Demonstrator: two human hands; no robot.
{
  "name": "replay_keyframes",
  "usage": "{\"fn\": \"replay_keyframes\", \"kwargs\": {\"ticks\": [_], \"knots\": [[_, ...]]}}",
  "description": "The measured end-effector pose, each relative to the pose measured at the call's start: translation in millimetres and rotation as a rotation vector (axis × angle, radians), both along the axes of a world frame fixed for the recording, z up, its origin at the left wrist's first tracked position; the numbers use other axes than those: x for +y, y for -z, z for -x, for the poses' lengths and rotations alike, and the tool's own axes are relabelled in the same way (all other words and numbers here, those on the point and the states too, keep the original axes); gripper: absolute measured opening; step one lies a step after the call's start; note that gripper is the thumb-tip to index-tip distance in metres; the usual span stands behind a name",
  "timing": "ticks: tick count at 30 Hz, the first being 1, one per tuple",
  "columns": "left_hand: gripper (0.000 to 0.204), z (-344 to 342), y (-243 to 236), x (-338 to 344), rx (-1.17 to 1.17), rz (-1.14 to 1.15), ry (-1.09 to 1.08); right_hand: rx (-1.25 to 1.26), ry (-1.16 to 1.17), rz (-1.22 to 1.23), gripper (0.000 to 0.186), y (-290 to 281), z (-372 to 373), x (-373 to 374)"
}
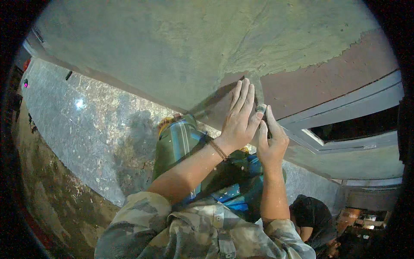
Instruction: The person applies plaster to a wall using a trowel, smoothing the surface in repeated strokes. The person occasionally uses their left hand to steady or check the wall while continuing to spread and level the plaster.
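Pointing toward the top of the frame, the left hand (238, 125) keeps its fingers straight and nearly together; I cannot tell whether it grips the rounded grey-green piece (261, 108) at its thumb, right of centre. The right hand (272, 144), just below that piece, has thumb and forefinger narrowly parted. Above, a grey strip (256, 82) lies by the left fingertips, before the partly coated wall (189, 52).

Wall (172, 52) ahead; floor (99, 108) along its lower edge; frame (353, 105) at its right. Before wall, near lower edge: left hand (239, 123), right hand (272, 144) just beside. Co-worker (312, 211) right of right forearm.
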State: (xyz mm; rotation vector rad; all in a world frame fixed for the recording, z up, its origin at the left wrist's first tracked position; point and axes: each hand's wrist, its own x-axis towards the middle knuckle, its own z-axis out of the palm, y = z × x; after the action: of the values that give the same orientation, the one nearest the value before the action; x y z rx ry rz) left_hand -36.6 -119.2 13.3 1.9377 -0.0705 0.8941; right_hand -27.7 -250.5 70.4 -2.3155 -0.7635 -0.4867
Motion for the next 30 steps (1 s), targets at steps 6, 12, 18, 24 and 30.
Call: {"fn": "replay_keyframes", "kwargs": {"ticks": [6, 12, 18, 24, 30], "knots": [[0.073, -3.6, 0.4, 2.1, -0.023, -0.046, -0.026, -0.026, -0.005, 0.006, 0.046, -0.4, -1.1, 1.0], [0.072, 0.5, -0.4, 3.0, -0.003, -0.057, 0.005, -0.112, -0.104, -0.071, 0.046, -1.2, -4.3, 5.4], [0.070, 3.4, 0.0, 7.9, -0.014, 0.014, -0.056, 0.003, -0.046, 0.019, 0.045, 6.2, -3.6, 4.0], [0.068, 9.6, 6.4, -3.0, 0.051, -0.041, 0.044, -0.002, 0.011, 0.018, 0.044, 16.3, 1.7, -11.8], [0.071, 7.1, 7.3, -1.8, 0.063, -0.093, 0.049, -0.102, -0.078, -0.104, 0.048, 15.6, -3.1, -2.7]]}}
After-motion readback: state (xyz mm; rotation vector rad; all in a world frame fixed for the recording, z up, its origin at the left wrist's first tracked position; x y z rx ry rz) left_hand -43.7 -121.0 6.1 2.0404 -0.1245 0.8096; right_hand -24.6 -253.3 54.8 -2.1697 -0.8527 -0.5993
